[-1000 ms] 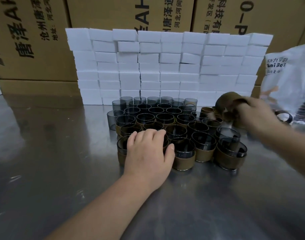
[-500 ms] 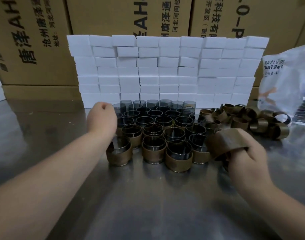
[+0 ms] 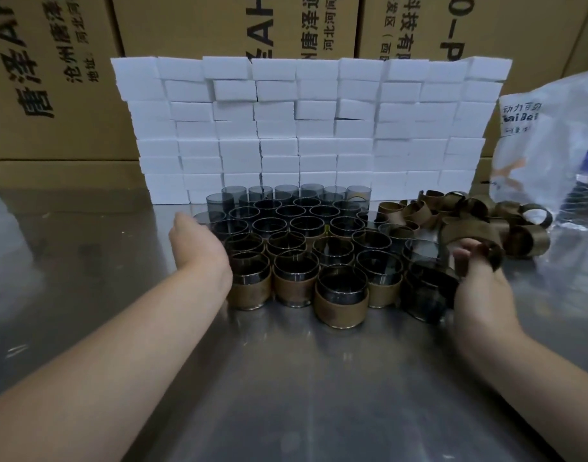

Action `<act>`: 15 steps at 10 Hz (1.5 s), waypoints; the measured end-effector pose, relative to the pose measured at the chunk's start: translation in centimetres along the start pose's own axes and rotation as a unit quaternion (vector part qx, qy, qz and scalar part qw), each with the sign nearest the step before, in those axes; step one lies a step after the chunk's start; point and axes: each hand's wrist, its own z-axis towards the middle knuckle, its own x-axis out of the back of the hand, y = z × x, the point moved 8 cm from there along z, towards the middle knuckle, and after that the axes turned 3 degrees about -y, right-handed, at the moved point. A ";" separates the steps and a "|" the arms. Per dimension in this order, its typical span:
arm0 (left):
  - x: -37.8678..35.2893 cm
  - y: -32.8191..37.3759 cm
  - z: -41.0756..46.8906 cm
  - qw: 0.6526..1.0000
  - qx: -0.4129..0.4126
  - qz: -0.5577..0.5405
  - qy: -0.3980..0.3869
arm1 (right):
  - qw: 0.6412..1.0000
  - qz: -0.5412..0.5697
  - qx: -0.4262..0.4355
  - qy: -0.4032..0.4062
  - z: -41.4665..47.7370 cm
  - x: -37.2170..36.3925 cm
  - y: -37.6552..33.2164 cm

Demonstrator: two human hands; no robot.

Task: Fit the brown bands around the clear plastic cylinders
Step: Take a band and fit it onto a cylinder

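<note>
Several smoky clear plastic cylinders (image 3: 287,211) stand packed together on the steel table. The front rows wear brown bands, like the nearest banded cylinder (image 3: 341,296). A heap of loose brown bands (image 3: 466,211) lies to their right. My right hand (image 3: 479,285) grips one brown band (image 3: 471,233) looped over its fingers and also touches a bare tilted cylinder (image 3: 426,291) at the cluster's right front. My left hand (image 3: 199,245) rests edge-on against the cluster's left side, fingers together and extended, holding nothing.
A wall of stacked white foam blocks (image 3: 312,128) stands right behind the cylinders. Cardboard boxes (image 3: 46,78) fill the background. A crinkled plastic bag (image 3: 552,145) lies at the far right. The steel table (image 3: 302,378) stretches toward me.
My left hand opened from a fist and slid down along the cluster's left side. My right hand moved the band up and right and reached a bare cylinder.
</note>
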 end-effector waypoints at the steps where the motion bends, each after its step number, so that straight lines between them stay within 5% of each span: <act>1: 0.5 -0.6 1.7 0.989 0.043 -0.136 0.033 | 1.000 0.006 -0.012 -0.016 0.2 -0.9 0.1; 2: 0.8 1.0 3.8 0.873 -0.045 0.483 -0.055 | 0.999 -0.026 0.008 -0.027 0.2 -1.1 0.0; 3: 0.1 1.1 7.0 0.796 -0.222 0.556 -0.087 | 0.999 -0.018 0.014 -0.036 0.1 -1.3 0.0; 5: -4.3 -1.0 7.0 0.619 -0.288 0.693 -0.230 | 0.998 -0.010 0.032 -0.054 -0.1 -1.8 -0.3; 8: -4.8 -0.2 8.6 0.568 -0.332 0.724 -0.208 | 0.994 -0.046 0.076 -0.065 -0.3 -1.9 -1.4; 9: -4.2 1.0 9.1 0.614 -0.341 0.694 -0.158 | 0.991 -0.062 0.095 -0.068 -0.7 -1.8 -1.9; 10: -3.6 5.2 7.4 0.735 -0.391 0.550 -0.069 | 0.987 -0.080 0.128 -0.057 -1.0 -1.6 -2.5; 11: -2.9 7.7 5.8 0.864 -0.345 0.366 -0.020 | 0.987 -0.063 0.141 -0.037 -1.3 -1.4 -2.9; 12: -3.7 8.3 1.8 0.952 -0.263 0.143 -0.069 | 0.984 -0.050 0.167 -0.045 -2.4 -1.5 -3.9; 13: -4.4 6.9 -2.8 0.967 -0.208 0.076 -0.123 | 0.974 -0.061 0.210 -0.053 -4.6 -1.9 -5.8; 15: -4.3 1.2 -11.4 0.968 -0.067 -0.042 -0.238 | 0.946 -0.026 0.237 -0.220 -10.4 -6.9 -9.1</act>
